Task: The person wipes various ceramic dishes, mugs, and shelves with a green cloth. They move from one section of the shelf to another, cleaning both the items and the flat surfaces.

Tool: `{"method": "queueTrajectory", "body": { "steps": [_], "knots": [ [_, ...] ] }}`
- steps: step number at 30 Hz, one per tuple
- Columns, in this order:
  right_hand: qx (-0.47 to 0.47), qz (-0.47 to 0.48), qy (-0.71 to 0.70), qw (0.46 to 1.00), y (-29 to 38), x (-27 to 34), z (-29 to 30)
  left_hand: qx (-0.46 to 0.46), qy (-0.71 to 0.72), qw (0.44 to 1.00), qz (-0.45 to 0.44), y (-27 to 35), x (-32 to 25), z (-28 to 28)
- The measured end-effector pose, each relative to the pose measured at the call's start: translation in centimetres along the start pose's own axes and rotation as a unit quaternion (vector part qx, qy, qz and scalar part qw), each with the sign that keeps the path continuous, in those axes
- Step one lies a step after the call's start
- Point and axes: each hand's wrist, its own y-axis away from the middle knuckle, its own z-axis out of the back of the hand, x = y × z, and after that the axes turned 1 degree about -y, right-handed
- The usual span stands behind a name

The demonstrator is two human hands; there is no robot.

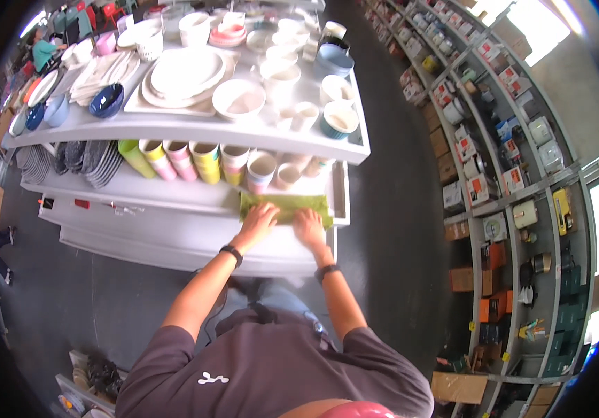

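A green cloth (286, 202) lies spread on the front right part of the middle shelf (190, 201). My left hand (260, 218) rests on the cloth's left part with its fingers bent. On the cloth's right part is my right hand (309, 225), slightly blurred. Whether either hand pinches the fabric cannot be told. Just behind the cloth stand a pale cup (261, 170) and a smaller cream cup (289, 175). Stacked yellow cups (205, 162) and pink cups (179, 159) stand farther left, beside a green cup (136, 158).
The upper shelf (195, 133) overhangs the cups and bears white plates (187, 70), bowls and a blue bowl (107, 101). Dark ribbed dishes (102, 162) stand at the left below. Across the aisle, a tall rack (519, 204) holds boxes and appliances. People are at the far left.
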Motion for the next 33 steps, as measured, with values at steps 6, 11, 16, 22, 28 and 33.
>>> {"method": "queueTrajectory", "body": {
  "steps": [6,11,16,22,28,33],
  "knots": [
    [-0.027,0.025,-0.038,0.999,-0.1,0.1,0.0,0.021,-0.092,0.995,0.040,-0.6,0.8,-0.2],
    [0.045,0.006,-0.007,0.999,-0.6,1.6,-0.3,0.008,-0.081,0.996,0.036,0.5,1.4,1.6],
    [0.040,0.042,0.008,0.998,-1.2,3.9,-1.4,-0.007,-0.081,0.996,0.041,2.0,2.7,3.5],
    [0.031,0.051,0.035,0.998,-2.4,8.3,-3.1,-0.023,-0.069,0.996,0.043,4.0,6.2,6.2],
    [0.007,0.056,0.045,0.997,-3.6,13.3,-6.2,-0.037,-0.076,0.995,0.044,5.9,10.0,10.6],
    [0.005,0.041,0.075,0.996,-3.8,16.4,-8.3,-0.042,-0.051,0.997,0.042,7.4,12.5,12.6]
  ]
}}
